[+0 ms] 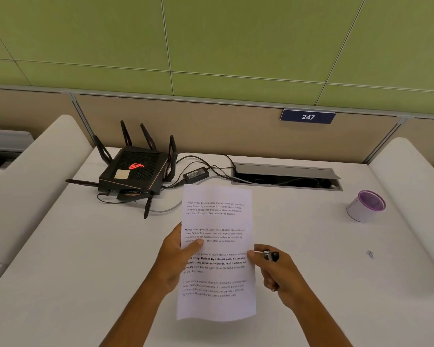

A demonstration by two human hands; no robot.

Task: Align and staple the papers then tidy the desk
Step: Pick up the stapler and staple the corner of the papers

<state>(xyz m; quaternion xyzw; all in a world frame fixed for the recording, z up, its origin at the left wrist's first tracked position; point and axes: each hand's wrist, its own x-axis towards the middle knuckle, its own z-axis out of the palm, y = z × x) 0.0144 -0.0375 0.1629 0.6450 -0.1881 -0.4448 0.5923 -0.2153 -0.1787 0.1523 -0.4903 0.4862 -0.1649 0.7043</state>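
A sheaf of white printed papers (217,221) is held upright above the white desk (85,259), text facing me. My left hand (176,259) grips its left edge, thumb pressed on the front of the page. My right hand (276,271) is at the right edge, closed around a small black and silver stapler (269,255) whose metal tip touches the paper's edge. How many sheets there are cannot be told.
A black router (133,171) with antennas, a power adapter (196,174) and cables lie at the back left. An open cable hatch (286,176) is behind the papers. A white cup with a purple rim (366,206) lies at the right.
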